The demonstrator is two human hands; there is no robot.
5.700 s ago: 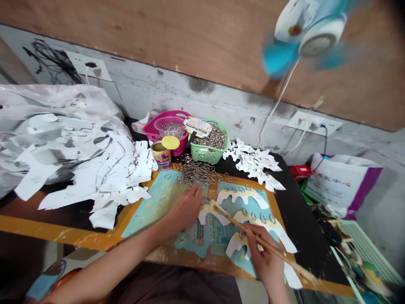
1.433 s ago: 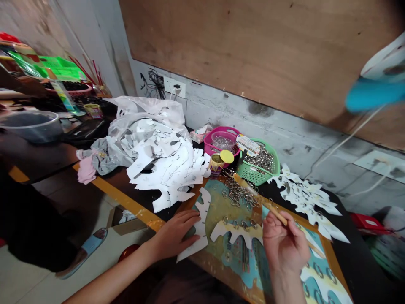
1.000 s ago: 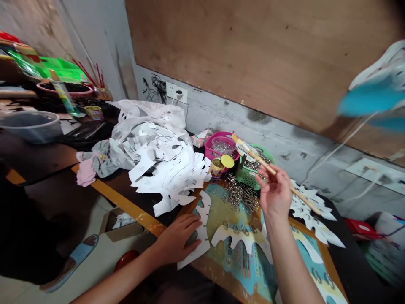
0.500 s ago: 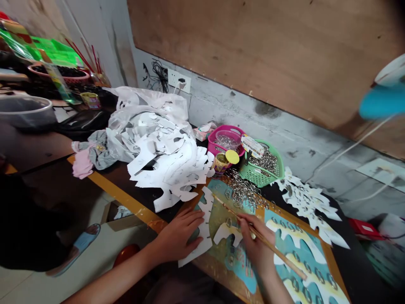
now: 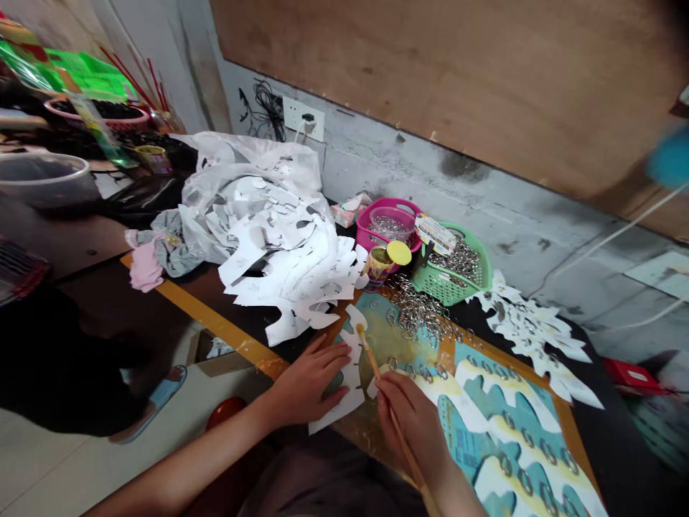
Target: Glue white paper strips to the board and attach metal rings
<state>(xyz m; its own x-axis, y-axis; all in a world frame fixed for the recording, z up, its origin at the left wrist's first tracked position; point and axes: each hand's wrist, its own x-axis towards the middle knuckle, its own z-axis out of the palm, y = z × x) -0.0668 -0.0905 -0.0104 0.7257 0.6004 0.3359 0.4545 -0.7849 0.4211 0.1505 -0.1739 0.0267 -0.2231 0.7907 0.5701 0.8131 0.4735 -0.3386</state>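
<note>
My left hand [image 5: 308, 384] lies with fingers spread on the edge of a white cut-out strip [image 5: 352, 384], which has short dark marks along it. A thin brush [image 5: 370, 357] with a wooden handle is gripped in my right hand [image 5: 413, 411]. Its yellowish tip touches the upper part of the strip. Just right of the right hand are white scalloped pieces [image 5: 471, 402] with yellow smears and metal rings on them, over a blue-green sheet [image 5: 455, 431]. Loose metal rings [image 5: 423, 316] are heaped beyond the brush.
Behind the rings stand a pink basket [image 5: 363, 230], a green basket [image 5: 444, 287] and a small tub [image 5: 378, 266] with a yellow lid. White cut-outs [image 5: 291, 273] pile up at left beside a plastic bag [image 5: 258, 154]. More cut-outs [image 5: 532, 330] lie at right. Someone's slippered foot [image 5: 156, 402] is at left.
The brush tip has come down onto the strip, and my right hand has shifted, its handle now steeper. The scalloped piece beside that hand now lies farther right, among the others. A foot at left has moved right.
</note>
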